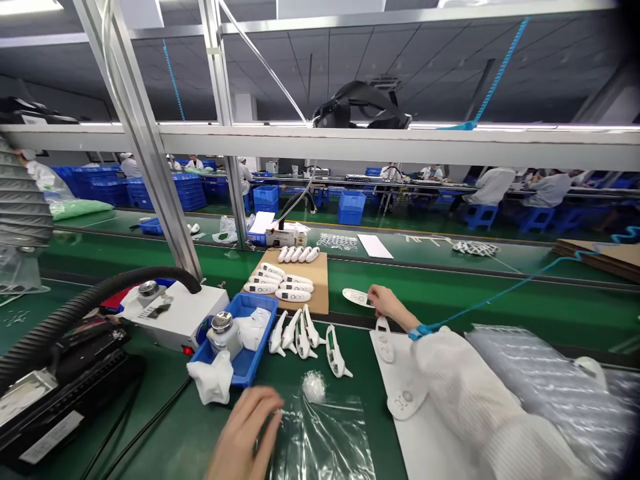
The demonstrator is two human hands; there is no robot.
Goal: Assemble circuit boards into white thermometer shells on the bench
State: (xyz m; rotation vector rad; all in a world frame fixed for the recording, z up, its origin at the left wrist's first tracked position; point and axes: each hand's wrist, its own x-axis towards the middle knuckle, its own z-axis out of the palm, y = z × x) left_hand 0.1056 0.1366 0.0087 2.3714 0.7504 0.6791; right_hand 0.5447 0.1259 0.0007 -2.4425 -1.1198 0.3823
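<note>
Out over the green belt my right hand point(387, 301) pinches one end of a flat, oval white faceplate point(356, 297) with ring-shaped cutouts. At the lower middle my left hand point(247, 427) has bent fingers, thumb and fingers apart, beside a clear plastic bag point(325, 440). Whether its fingertips touch the bag I cannot tell. A small pile of clear parts point(314, 387) lies at the bag's top. Behind it stands an open white handheld housing point(337, 352) with its circuit board showing, next to several similar housings point(296, 333). Under my right forearm, more faceplates point(385, 340) lie on a white sheet point(415, 440).
A blue tray point(245, 370) holds a metal-topped bottle point(224, 335) and white cloths. Finished-looking white devices point(280, 283) rest on cardboard point(320, 293). Left are a white box point(175, 310) and a black hose point(100, 300). Bubble wrap point(540, 393) lies right; a blue cord point(500, 293) runs from my right wrist.
</note>
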